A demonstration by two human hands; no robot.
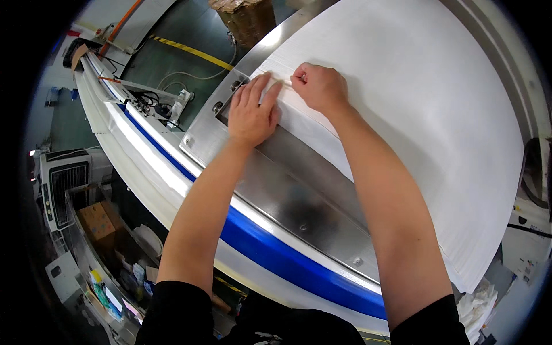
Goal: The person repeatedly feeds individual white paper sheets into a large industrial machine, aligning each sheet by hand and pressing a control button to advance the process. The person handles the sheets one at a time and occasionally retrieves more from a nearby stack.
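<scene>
A broad stack of thin white sheets [425, 103] covers much of the metal table [299, 195], with its layered edge facing me. My left hand [252, 112] rests at the far left corner of the stack, fingers stretched out over the sheet's edge and a small metal fitting [221, 115]. Just to its right, my right hand [321, 87] is closed in a pinch at the same edge. A slightly raised fold of white sheet shows between the two hands. The right fingertips partly hide what they grip.
Along the table's near side runs a blue strip [264, 241] beside a white rail. A wrapped brown bale [244, 20] stands on the floor beyond. To the lower left are a cardboard box [98, 224] and a white slatted machine [69, 184]. Crumpled white material [478, 305] hangs at lower right.
</scene>
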